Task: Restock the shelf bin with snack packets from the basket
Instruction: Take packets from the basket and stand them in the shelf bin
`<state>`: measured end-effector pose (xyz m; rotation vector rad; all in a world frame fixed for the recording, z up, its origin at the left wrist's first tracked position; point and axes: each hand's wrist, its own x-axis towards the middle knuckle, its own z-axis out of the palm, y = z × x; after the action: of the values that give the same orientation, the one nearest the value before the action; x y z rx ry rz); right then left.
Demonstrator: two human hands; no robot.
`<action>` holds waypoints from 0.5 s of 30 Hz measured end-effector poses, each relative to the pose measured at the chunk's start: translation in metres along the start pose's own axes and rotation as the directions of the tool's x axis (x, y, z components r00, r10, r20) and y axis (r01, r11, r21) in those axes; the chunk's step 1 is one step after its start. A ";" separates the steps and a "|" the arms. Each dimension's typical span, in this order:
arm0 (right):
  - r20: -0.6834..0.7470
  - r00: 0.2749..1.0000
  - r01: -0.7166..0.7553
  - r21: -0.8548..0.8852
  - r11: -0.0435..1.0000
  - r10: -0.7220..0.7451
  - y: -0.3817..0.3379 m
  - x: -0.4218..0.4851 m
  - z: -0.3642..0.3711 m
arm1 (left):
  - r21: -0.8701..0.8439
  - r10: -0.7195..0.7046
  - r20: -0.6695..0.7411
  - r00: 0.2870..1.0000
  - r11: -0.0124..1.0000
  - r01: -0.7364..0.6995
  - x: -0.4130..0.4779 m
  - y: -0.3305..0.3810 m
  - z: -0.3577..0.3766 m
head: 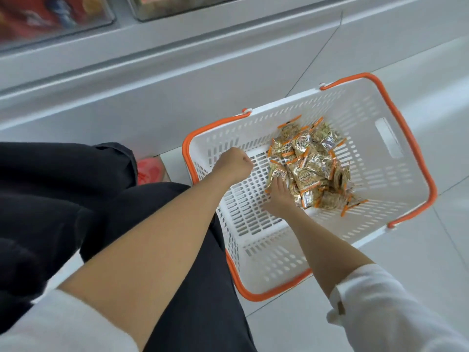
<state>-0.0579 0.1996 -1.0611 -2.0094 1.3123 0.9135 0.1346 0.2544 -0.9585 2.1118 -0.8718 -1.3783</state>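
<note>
A white basket (396,158) with an orange rim stands on the floor to my right. A pile of gold snack packets (312,168) with orange ends lies in its far half. My right hand (278,199) reaches into the near edge of the pile, and its fingers close on a packet (276,172) there. My left hand (234,163) hovers as a fist over the basket's left side, with nothing visible in it. Two clear shelf bins (55,19) show at the top edge, blurred, with coloured goods inside.
A grey shelf front (152,80) runs across above the basket. My knees in dark trousers (63,199) fill the left side, close to the basket's left wall. A red shoe (149,171) shows beside them. White floor tiles (444,250) surround the basket.
</note>
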 end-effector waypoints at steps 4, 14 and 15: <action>-0.183 0.983 0.017 0.061 0.998 -0.005 -0.015 -0.006 0.030 | -0.002 -0.020 -0.004 1.000 1.000 0.020 -0.002 0.001 -0.002; -0.241 0.968 -0.007 0.274 0.962 0.076 -0.027 0.002 0.018 | -0.055 -0.049 0.001 0.999 0.997 0.049 -0.009 0.006 -0.005; -0.258 0.963 -0.004 0.275 0.962 0.078 -0.028 0.001 0.018 | -0.066 -0.054 0.001 0.999 0.996 0.054 -0.009 0.006 -0.006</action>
<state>-0.0363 0.2232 -1.0704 -1.9391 1.5376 0.4566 0.1363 0.2572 -0.9468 2.0994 -0.7635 -1.4141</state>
